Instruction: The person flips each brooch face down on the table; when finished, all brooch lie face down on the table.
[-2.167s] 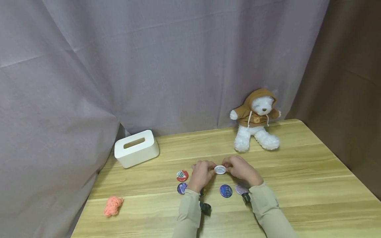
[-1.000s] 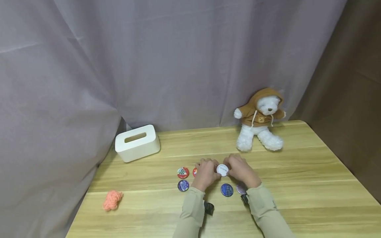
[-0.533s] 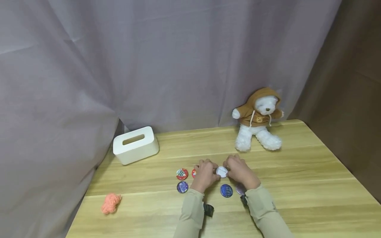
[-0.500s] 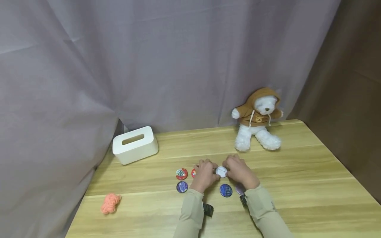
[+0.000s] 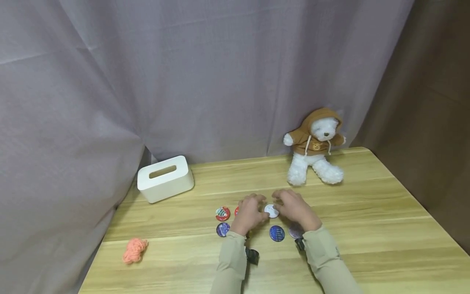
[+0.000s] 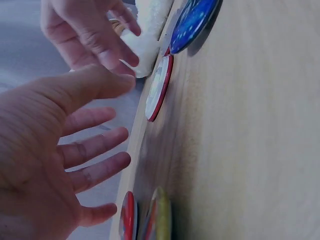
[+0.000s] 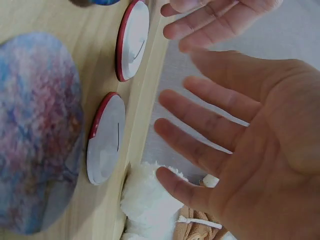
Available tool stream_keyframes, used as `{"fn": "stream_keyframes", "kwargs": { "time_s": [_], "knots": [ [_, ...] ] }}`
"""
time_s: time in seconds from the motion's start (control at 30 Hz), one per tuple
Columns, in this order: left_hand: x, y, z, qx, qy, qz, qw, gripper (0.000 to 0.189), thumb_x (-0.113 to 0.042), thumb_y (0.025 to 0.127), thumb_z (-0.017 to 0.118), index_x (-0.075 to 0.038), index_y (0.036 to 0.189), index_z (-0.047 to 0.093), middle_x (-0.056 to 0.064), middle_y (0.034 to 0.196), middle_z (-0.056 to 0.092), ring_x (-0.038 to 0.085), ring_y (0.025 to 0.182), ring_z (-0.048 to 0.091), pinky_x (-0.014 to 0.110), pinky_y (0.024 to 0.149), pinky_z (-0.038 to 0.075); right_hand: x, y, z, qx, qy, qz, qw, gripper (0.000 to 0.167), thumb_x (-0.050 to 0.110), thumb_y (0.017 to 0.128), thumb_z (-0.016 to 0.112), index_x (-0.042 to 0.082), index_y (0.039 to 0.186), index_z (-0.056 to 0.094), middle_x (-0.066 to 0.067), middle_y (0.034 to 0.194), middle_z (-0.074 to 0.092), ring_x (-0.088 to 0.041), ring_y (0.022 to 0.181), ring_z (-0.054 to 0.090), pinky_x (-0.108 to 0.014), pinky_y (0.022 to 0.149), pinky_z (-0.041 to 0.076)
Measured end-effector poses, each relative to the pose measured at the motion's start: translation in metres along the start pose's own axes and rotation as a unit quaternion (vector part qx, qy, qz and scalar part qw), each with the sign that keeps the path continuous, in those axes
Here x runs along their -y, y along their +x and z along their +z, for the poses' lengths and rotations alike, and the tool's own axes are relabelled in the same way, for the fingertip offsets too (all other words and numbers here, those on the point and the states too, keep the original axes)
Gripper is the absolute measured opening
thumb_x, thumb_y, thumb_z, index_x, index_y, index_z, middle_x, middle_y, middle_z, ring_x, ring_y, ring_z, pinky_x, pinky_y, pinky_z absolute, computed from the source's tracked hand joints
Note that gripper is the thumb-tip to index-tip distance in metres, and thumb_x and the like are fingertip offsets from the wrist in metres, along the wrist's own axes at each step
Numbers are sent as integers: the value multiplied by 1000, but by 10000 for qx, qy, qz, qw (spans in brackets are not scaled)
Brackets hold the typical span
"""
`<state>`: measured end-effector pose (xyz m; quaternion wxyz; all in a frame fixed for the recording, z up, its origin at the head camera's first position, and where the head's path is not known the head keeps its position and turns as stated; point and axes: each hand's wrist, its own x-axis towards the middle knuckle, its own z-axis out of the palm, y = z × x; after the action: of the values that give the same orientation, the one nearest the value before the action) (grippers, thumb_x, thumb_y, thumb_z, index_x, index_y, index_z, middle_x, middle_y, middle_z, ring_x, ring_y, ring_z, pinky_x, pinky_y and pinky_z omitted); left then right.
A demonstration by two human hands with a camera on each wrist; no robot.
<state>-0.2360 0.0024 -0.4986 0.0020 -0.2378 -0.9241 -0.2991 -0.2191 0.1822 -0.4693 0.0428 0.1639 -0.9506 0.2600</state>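
Observation:
A round pin-back badge lies white back up on the wooden table between my two hands, its pin showing in the right wrist view. My left hand hovers just left of it, fingers spread and holding nothing. On the other side, my right hand is also spread, its thumb overlapping the badge's edge in the head view. A second white-backed badge with a red rim lies beside it, under the right hand. Nearer me are a blue badge and a pinkish floral badge, partly covered by the right wrist.
Left of my left hand lie a red badge with a tree and a purple-blue badge. A yellow-rimmed badge sits below that hand. Farther off are a white tissue box, coral yarn and a hooded teddy bear.
Earlier both hands pinched the white-backed badge by its edges, tilted at first, then flat. Now the fingers have let go and spread, and the badge rests on the table.

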Motion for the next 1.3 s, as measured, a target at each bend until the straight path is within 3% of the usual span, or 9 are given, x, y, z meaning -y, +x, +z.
{"fn": "stream_keyframes", "kwargs": {
  "time_s": [0.23, 0.53, 0.73, 0.83, 1.03, 1.2, 1.3],
  "knots": [
    [8, -3, -7, -39, 5, -76, 10000, 56, -20, 82, 81, -7, 133, 63, 12, 134, 62, 30, 125, 56, 51, 109, 37, 9, 6, 4, -384, 221, -47, 9990, 37, 3, 88, 70, -10, 122, 63, -27, 120, 66, -45, 112, 61, -57, 97, 46],
    [20, -13, -28, -92, 89, -246, 9996, 68, -23, 80, 81, -5, 141, 55, 15, 138, 58, 35, 125, 55, 56, 107, 38, 21, 14, 7, -254, 25, -38, 9997, 41, 7, 89, 72, -8, 126, 62, -28, 124, 63, -46, 114, 60, -57, 97, 46],
    [35, -19, -44, -293, -67, -388, 9988, 73, -21, 79, 80, -5, 144, 50, 16, 139, 57, 37, 124, 54, 56, 105, 40, 31, 22, 7, -462, 174, -360, 9981, 40, 6, 90, 71, -7, 127, 62, -24, 126, 63, -44, 116, 59, -57, 98, 45],
    [40, -23, -51, -370, -361, -536, 9972, 78, -19, 76, 82, -5, 145, 49, 17, 141, 55, 37, 125, 52, 55, 104, 41, 36, 25, 7, -499, 191, -415, 9977, 41, 7, 91, 72, -6, 128, 62, -23, 127, 63, -43, 118, 58, -59, 100, 43],
    [50, -30, -62, -356, -733, -829, 9932, 83, -19, 75, 85, -9, 148, 47, 16, 145, 53, 39, 127, 49, 54, 101, 43, 43, 30, 11, -327, 287, -324, 9985, 45, 9, 90, 72, -6, 131, 60, -24, 131, 61, -45, 123, 55, -64, 103, 37],
    [57, -35, -67, -370, -979, -857, 9908, 83, -18, 74, 85, -10, 148, 47, 16, 142, 54, 40, 123, 50, 55, 95, 46, 47, 36, 16, -83, 304, -351, 9989, 50, 8, 87, 74, -5, 132, 59, -25, 134, 59, -45, 125, 53, -63, 104, 36],
    [59, -37, -68, -287, -989, -833, 9912, 85, -19, 72, 85, -11, 147, 46, 14, 143, 53, 40, 127, 47, 56, 100, 43, 49, 38, 18, 98, 363, -304, 9988, 54, 7, 84, 77, -4, 133, 59, -24, 135, 59, -44, 126, 52, -63, 106, 35]
  ]
}}
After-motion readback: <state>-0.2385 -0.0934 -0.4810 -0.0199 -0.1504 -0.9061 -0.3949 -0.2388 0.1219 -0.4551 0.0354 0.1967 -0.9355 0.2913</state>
